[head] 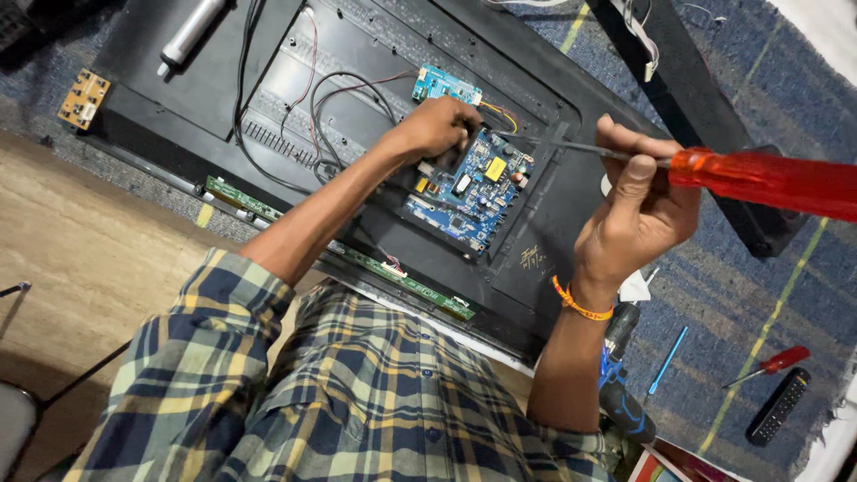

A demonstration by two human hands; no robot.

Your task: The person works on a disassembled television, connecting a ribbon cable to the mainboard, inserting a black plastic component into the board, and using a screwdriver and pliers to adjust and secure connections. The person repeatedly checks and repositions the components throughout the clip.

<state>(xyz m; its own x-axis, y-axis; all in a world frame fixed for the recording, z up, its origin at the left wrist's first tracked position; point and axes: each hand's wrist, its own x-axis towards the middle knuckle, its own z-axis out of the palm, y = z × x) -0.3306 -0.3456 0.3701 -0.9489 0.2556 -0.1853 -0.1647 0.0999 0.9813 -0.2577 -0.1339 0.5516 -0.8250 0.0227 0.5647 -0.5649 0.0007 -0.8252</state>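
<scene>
A: Item one, left hand (439,125): clenched, fingers curled down onto the upper corner of the blue circuit board (469,192). The board lies flat in the recess of the black panel back (544,210), which rests on a blue carpet (759,286).

B: Item two, right hand (638,201): closed around a screwdriver with a clear red handle (768,181). Its thin metal shaft (553,145) runs toward the board's upper edge. The tip sits just beside the left fingers; whether it is seated in a screw, I cannot tell.

A: Hazard, first entry: the grip is well back from the tip, so a slip would likely send the point into the left fingers or across the components.

B: Second entry: loose wires (357,89), red and black, cross the recess near the board. A slipping tip could snag or nick them. A small blue board (446,85) sits just above, also within reach of a skid.

A: Third entry: long green strip board (411,284) along the panel's near edge, close to the person's checked shirt (357,393). Leaning in could press on it.

B: Sundry, well apart: small red screwdriver (772,364), black remote (778,406).
</scene>
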